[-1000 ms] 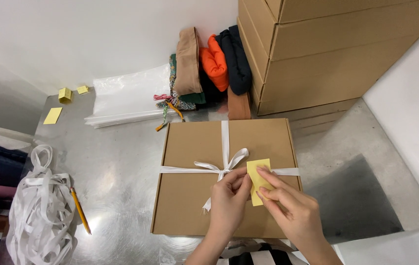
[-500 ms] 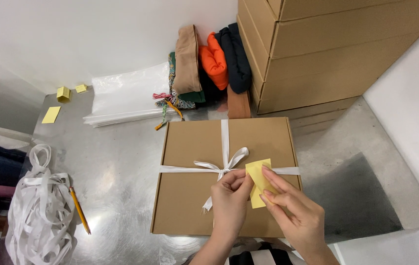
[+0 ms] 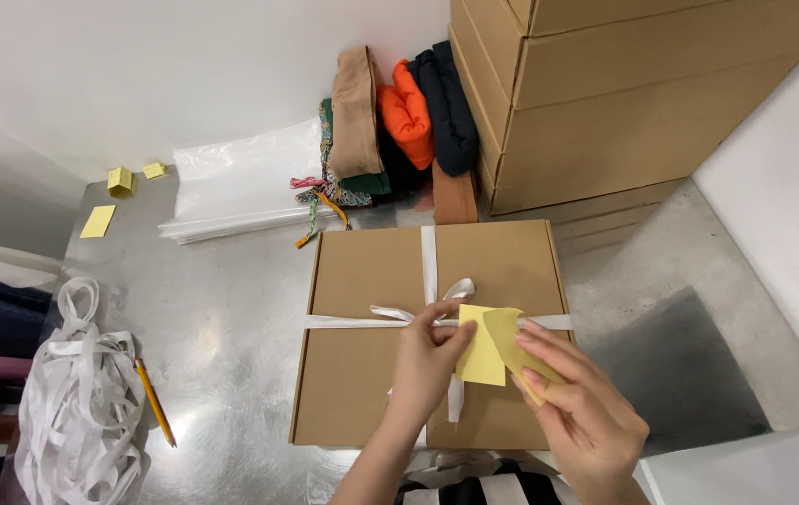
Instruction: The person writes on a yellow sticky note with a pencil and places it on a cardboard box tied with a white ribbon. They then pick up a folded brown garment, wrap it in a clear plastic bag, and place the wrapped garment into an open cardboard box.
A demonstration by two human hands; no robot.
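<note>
A flat brown cardboard box (image 3: 362,299) lies on the steel table, tied crosswise with white ribbon (image 3: 429,262) and a bow near its middle. My left hand (image 3: 427,360) pinches the ribbon at the bow. A yellow sticky note (image 3: 493,351) stands against the ribbon, curled at its right side. My right hand (image 3: 582,411) holds the note's right edge between fingers and thumb.
A heap of white ribbon (image 3: 77,411) and a yellow pencil (image 3: 154,402) lie at the left. Clear plastic bags (image 3: 240,182), folded garments (image 3: 399,126) and stacked large cartons (image 3: 624,93) line the back. Yellow note pads (image 3: 119,180) sit far left.
The yellow note has bent and curled under my right hand's fingers. My left hand has shifted slightly along the ribbon at the bow.
</note>
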